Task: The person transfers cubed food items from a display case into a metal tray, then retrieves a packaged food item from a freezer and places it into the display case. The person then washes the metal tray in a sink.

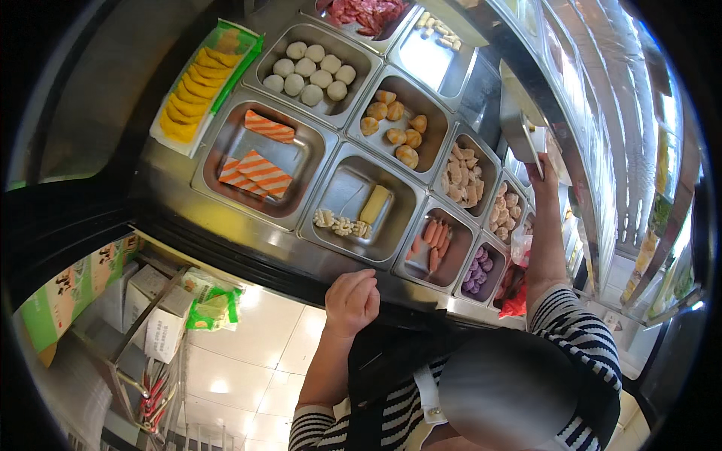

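Observation:
My left hand point(352, 301) is curled in a loose fist at the front edge of the counter, with nothing visible in it. My right hand point(544, 172) reaches to the back right and grips the edge of a metal pan or lid point(525, 138); its full shape is hidden. Before me, steel food pans hold orange-striped slabs point(265, 175), white balls point(321, 78), orange-white balls point(407, 154), a yellow roll point(374, 204) with pale scored pieces point(342, 225), sausages point(437, 239), purple pieces point(477, 272) and pale, lumpy pieces point(463, 175).
A package of yellow folded food point(197, 93) lies at the counter's left. Curved glass point(575, 113) closes off the right side. Below left stand cardboard boxes point(169, 327), a green-and-white bag point(214, 304) and a rack of red-handled utensils point(153, 397). Red meat point(366, 16) fills a far pan.

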A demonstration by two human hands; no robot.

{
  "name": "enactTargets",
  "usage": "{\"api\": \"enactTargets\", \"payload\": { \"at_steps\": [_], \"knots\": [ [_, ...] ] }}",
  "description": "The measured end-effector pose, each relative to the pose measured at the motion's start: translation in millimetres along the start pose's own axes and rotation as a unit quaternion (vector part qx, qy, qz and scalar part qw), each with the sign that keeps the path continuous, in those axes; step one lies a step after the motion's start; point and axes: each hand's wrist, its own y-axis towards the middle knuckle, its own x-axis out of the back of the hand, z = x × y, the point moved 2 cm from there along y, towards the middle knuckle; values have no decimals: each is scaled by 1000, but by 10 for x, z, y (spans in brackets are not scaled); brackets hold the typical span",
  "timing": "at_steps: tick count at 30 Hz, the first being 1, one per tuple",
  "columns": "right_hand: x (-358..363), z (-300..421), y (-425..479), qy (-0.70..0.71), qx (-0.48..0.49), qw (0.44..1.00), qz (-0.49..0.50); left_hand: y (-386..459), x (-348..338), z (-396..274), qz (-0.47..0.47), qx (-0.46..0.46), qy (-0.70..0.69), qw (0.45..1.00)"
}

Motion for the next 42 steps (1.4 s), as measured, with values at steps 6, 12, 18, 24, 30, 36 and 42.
{"api": "enactTargets", "payload": {
  "at_steps": [6, 12, 18, 24, 30, 36, 42],
  "knots": [
    [-33, 36, 245, -56, 16, 993, 102, 25, 33, 18, -17, -1, -36, 999],
    [-642, -98, 136, -30, -65, 995, -68, -11, 33, 36, -24, -5, -48, 999],
    [-782, -101, 94, -59, -42, 988, -135, -29, 43, 38, -23, -5, -62, 998],
    [-470, -215, 272, -102, -26, 984, -147, -14, 39, 21, -19, -12, -58, 998],
    [-731, -346, 274, -50, 24, 980, -191, -35, 38, 36, -8, -10, -57, 998],
    [-571, -303, 301, -307, 42, 943, -117, 11, 42, 23, 2, -9, -44, 999],
    [-861, -149, 232, -705, 216, 669, -98, 19, 18, 14, 3, -15, -16, 1000]
  ]
}}
